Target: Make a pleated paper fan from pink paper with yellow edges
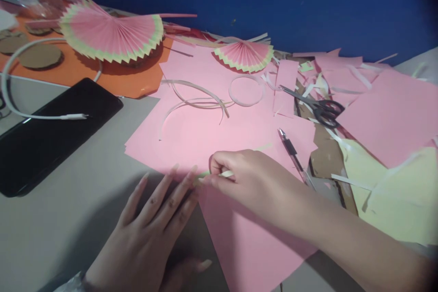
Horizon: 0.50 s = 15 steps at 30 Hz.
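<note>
My right hand (239, 169) is closed on a narrow pale green paper strip (226, 174), whose curled end shows between thumb and fingers. Part of the strip runs left towards my left hand (153, 219). That hand lies flat with fingers stretched out, its fingertips at the near edge of the pink paper sheets (198, 123). The index fingertip is beside my right thumb and seems to meet the strip. Another bit of pale green strip (264, 147) lies on the pink paper just beyond my right hand. What the right palm encloses is hidden.
Left are a black phone (58, 137) and a white cable (44, 116). Pleated paper fans, one large (112, 32) and one small (244, 54), lie at the back. Curled strips (198, 96), a pen (290, 148), scissors (318, 107) and yellow paper (393, 200) surround the work area.
</note>
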Tool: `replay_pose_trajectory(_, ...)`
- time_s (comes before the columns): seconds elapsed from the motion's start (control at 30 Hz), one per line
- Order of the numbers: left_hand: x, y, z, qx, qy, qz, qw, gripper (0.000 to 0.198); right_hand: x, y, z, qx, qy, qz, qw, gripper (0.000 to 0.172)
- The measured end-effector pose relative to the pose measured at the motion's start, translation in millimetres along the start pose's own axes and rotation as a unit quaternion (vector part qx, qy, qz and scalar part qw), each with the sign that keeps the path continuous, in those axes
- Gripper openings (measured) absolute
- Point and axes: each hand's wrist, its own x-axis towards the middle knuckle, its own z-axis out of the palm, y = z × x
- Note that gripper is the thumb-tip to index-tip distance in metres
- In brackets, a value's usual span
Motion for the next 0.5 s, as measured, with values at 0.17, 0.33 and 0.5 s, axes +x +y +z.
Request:
replay_pose_trajectory(0.17,1.2,2.1,-2.0,-0.003,0.001,-0.006,1.0,0.075,0.1,0.9,1.7,0.0,0.004,-0.004,1.0,0.023)
replay_pose_trajectory(0.33,2.5,3.3,-3.3,-0.007,0.015,-0.017,1.0,0.074,0.0,0.6,1.6,-0.001,0.01,-0.003,1.0,0.022)
replay_pose_trajectory(0.5,3.0,4.0,-2.4,-0.009,0.023,-0.02,0.999,0.071,-0.3,-0.9,0.5,0.008,0.006,0.002,1.0,0.021)
